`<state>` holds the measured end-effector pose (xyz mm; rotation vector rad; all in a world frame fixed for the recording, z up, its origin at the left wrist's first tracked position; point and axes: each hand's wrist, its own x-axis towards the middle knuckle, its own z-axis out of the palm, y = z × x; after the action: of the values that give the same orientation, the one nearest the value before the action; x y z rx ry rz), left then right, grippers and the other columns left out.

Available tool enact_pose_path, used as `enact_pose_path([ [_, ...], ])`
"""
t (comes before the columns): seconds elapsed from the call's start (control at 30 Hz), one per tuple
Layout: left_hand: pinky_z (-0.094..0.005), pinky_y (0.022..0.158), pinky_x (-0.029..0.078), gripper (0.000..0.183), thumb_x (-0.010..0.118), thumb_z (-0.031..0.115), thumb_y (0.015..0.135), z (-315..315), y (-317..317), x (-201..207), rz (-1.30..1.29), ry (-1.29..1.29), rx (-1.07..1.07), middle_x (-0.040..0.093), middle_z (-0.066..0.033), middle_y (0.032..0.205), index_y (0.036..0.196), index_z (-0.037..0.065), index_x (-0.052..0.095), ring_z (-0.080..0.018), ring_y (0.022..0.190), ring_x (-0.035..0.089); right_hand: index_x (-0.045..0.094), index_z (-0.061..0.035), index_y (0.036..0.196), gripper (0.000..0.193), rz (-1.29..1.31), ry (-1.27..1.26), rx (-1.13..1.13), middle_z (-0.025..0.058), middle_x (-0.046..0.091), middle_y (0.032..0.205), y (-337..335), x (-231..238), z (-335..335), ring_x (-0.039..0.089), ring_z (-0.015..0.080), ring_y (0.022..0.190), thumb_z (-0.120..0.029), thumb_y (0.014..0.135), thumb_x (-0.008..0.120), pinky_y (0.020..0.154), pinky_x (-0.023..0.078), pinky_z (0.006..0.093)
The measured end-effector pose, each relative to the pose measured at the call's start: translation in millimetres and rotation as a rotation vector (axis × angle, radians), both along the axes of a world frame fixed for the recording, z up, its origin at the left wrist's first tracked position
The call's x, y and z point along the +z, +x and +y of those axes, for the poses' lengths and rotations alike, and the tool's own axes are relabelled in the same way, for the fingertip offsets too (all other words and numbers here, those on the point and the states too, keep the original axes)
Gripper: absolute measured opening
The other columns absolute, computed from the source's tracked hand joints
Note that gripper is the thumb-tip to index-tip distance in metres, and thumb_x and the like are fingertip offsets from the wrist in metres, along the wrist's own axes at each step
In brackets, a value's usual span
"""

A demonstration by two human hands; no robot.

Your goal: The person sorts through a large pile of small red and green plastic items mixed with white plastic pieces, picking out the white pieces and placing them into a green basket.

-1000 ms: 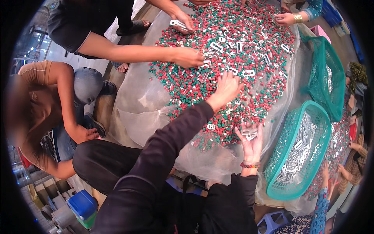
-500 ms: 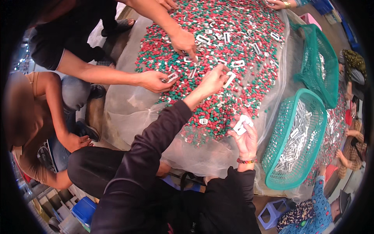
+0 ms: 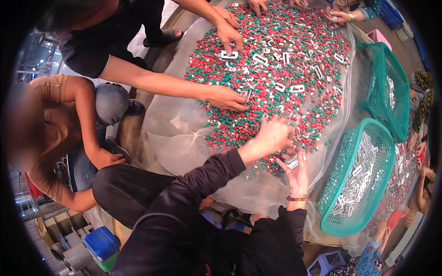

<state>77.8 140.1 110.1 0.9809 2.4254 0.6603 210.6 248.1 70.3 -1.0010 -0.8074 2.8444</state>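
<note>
My right hand (image 3: 297, 177), with a beaded bracelet at its wrist, holds silver rectangular metal buckles (image 3: 292, 161) between thumb and fingers. My left hand (image 3: 272, 137) is just above and left of it, fingers curled downward and slightly blurred; what they hold, if anything, is hidden. Beneath both hands spreads a layer of small red, green and white pellets (image 3: 271, 99) on a translucent sheet (image 3: 172, 133). Among the pellets lie several more buckles, such as a slotted metal buckle (image 3: 298, 88).
To the right stands a green plastic basket (image 3: 326, 202) heaped with buckles, and behind it a second green basket (image 3: 378, 78). From the left, a co-worker's hand (image 3: 226, 98) reaches into the pellets with a buckle; that person's other hand (image 3: 229, 37) is at another buckle. More hands work at the far edge.
My left hand has moved down and right toward my right hand; the buckle it held is no longer visible in it. The view has shifted, and the co-worker's hands are on other buckles.
</note>
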Motion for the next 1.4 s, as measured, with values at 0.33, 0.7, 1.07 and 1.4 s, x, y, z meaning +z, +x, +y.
enact_pose_path([
  [0.33, -0.0376, 0.085, 0.040, 0.035, 0.063, 0.022, 0.075, 7.4, -61.1, -36.1, -0.148, 0.352, 0.354, 0.057, -0.0140, 0.100, 0.102, 0.001, 0.057, -0.0301, 0.097, 0.050, 0.040, -0.0065, 0.118, 0.037, 0.193, -0.021, 0.058, 0.0120, 0.058, 0.084, 6.3, -7.8, 7.4, 0.062, 0.0260, 0.078, -0.020, 0.087, 0.054, 0.049, 0.056, 0.0350],
  [0.7, -0.0467, 0.080, 0.031, 0.013, 0.057, 0.015, 0.077, 8.4, -105.6, -96.8, 0.642, 0.025, 0.083, 0.055, -0.0041, 0.089, 0.087, 0.009, 0.055, -0.0236, 0.097, 0.046, 0.047, -0.0085, 0.111, 0.031, 0.225, -0.212, -0.002, 0.0021, 0.035, 0.063, 16.4, 2.6, 10.4, 0.037, 0.0122, 0.052, -0.013, 0.081, 0.057, 0.032, 0.038, 0.0208],
  [1.07, -0.0429, 0.062, 0.050, 0.030, 0.064, 0.028, 0.074, 110.1, -145.1, -113.1, 0.319, -0.151, 0.103, 0.063, -0.0160, 0.076, 0.089, 0.003, 0.058, -0.0322, 0.074, 0.063, 0.047, -0.0063, 0.113, 0.027, 0.004, -0.100, 0.223, -0.0004, 0.040, 0.064, 10.0, 21.1, -0.8, 0.045, 0.0102, 0.057, -0.013, 0.087, 0.053, 0.037, 0.036, 0.0225],
  [1.4, -0.0318, 0.062, 0.048, 0.033, 0.073, 0.035, 0.066, -20.2, -124.8, -66.9, -0.396, 0.122, 0.243, 0.063, -0.0088, 0.067, 0.077, 0.005, 0.064, -0.0185, 0.060, 0.062, 0.048, -0.0043, 0.111, 0.029, 0.145, -0.247, -0.026, 0.0036, 0.046, 0.067, 30.4, 15.8, 1.1, 0.047, 0.0159, 0.060, -0.010, 0.084, 0.055, 0.044, 0.042, 0.0274],
])
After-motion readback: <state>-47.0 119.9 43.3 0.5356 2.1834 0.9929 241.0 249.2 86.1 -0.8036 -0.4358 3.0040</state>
